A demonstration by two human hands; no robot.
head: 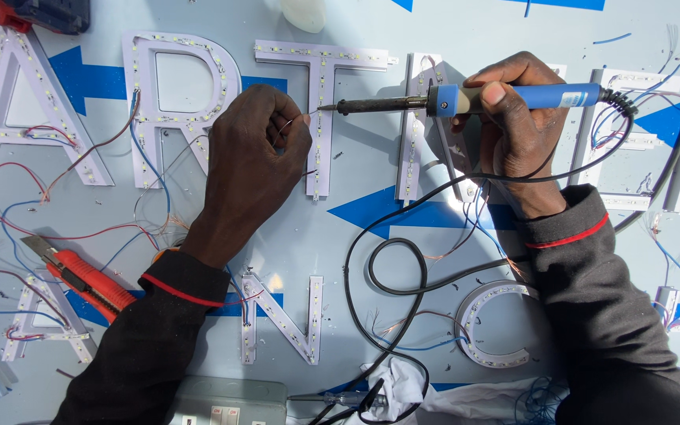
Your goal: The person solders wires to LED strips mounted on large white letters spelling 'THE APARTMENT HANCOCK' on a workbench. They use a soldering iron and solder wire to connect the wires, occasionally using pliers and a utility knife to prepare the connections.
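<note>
My right hand [517, 126] grips a blue-handled soldering iron [466, 100], held level with its dark tip pointing left at the stem of a white T-shaped sign letter [322, 59] studded with small lights. My left hand [253, 161] rests on the pale blue board beside that letter. Its fingers pinch a thin wire [293, 120] just left of the iron's tip. The iron's black cord [391, 267] loops down across the board between my arms.
More white lit letters lie around: an A-shaped one [17, 110], an R-shaped one [179, 94], an N-shaped one [281, 319], a C-shaped one [485, 323]. Red and blue wires trail between them. A red utility knife [80, 275] lies at left, a grey box [230, 401] at the bottom.
</note>
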